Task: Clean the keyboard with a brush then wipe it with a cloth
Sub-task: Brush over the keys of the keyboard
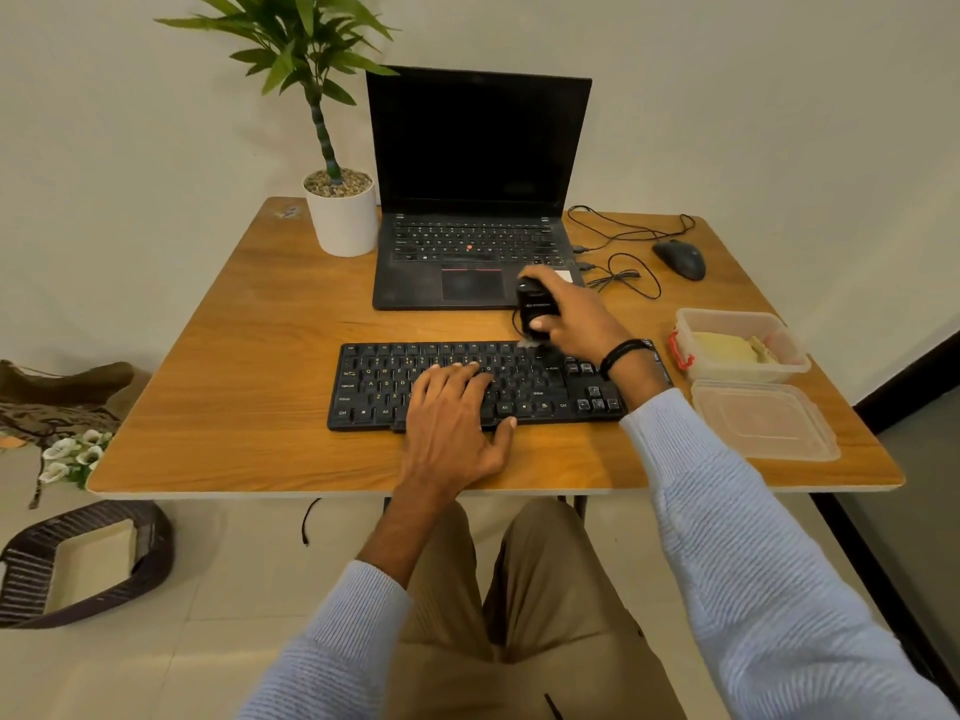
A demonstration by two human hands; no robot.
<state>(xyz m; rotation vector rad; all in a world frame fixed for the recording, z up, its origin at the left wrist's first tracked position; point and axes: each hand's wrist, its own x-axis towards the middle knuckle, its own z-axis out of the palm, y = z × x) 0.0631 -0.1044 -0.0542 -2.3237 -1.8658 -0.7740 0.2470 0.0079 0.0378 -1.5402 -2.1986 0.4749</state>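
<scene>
A black keyboard (374,381) lies flat near the front of the wooden table (249,314). My left hand (454,423) rests palm down on the middle keys, fingers spread, thumb at the front edge. My right hand (571,317) grips a black brush (535,306) by its body. The pale bristles touch the top row of keys right of centre. A yellowish cloth (727,348) lies folded in an open clear plastic box (789,356) to the right of the keyboard.
An open black laptop (475,200) stands behind the keyboard, a potted plant (340,210) to its left. A wired mouse (680,258) with looped cable sits at back right. The box's clear lid (763,420) lies by the right front edge. A basket (78,563) stands on the floor at left.
</scene>
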